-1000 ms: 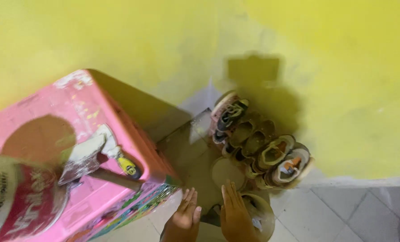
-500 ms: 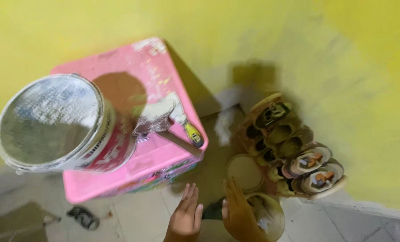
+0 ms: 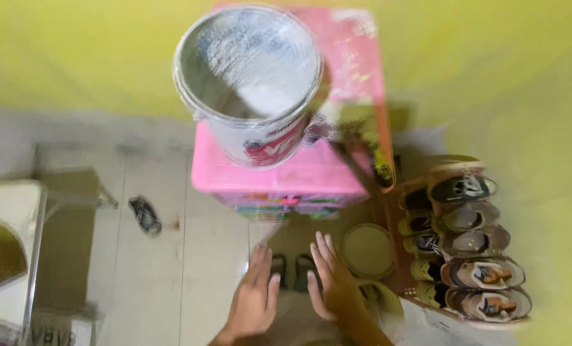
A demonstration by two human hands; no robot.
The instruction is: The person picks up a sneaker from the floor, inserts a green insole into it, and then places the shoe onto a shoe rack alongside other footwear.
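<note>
Since a moment ago the view has swung so the white bucket (image 3: 251,83) sits centred on the pink box (image 3: 299,173), untouched, while my left hand (image 3: 253,298) and right hand (image 3: 332,282) hover below it, fingers spread, holding nothing.

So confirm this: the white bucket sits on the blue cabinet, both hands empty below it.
Wrong on the colour. The head view shows the bucket sitting on a pink cabinet, not a blue one. The left hand and right hand are indeed empty below it.
</note>
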